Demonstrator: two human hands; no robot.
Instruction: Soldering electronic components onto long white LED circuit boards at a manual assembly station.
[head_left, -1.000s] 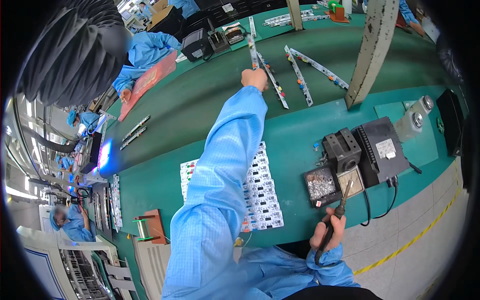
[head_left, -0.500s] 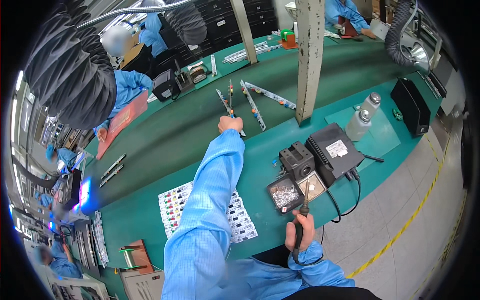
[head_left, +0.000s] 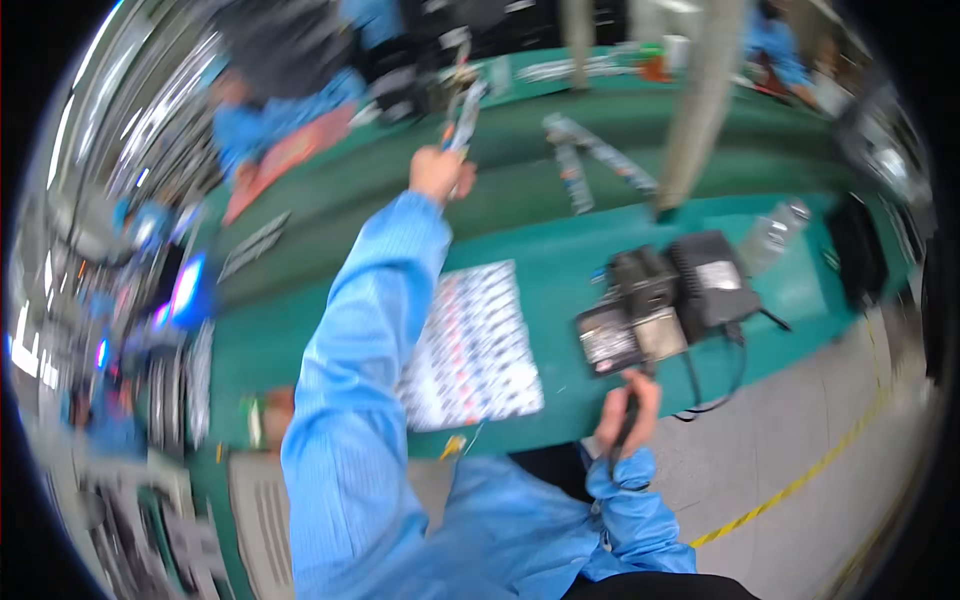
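Observation:
My left hand (head_left: 437,174) is stretched out over the dark green belt and closed around narrow circuit board strips (head_left: 463,122), which point up and away from me. Motion blur hides how many it holds. Low at the right, my right hand (head_left: 628,415) grips a soldering iron (head_left: 627,428) by its handle. A white panel of small circuit boards (head_left: 475,350) lies flat on the green bench, partly behind my left sleeve. Beyond the right hand are a dark tray of silvery bits (head_left: 609,341) and a black iron stand (head_left: 642,280).
A black soldering station (head_left: 714,280) stands right of the stand, with bottles (head_left: 776,236) and a black bin (head_left: 857,248) beyond. More board strips (head_left: 610,155) lie on the belt near a pillar (head_left: 706,110). Others (head_left: 255,245) lie left. A solder spool (head_left: 264,418) sits at the near left.
My left hand has lifted strips off the belt and moved slightly left and farther away. The view has swung, blurring everything and uncovering more of the panel. The right hand still holds the iron.

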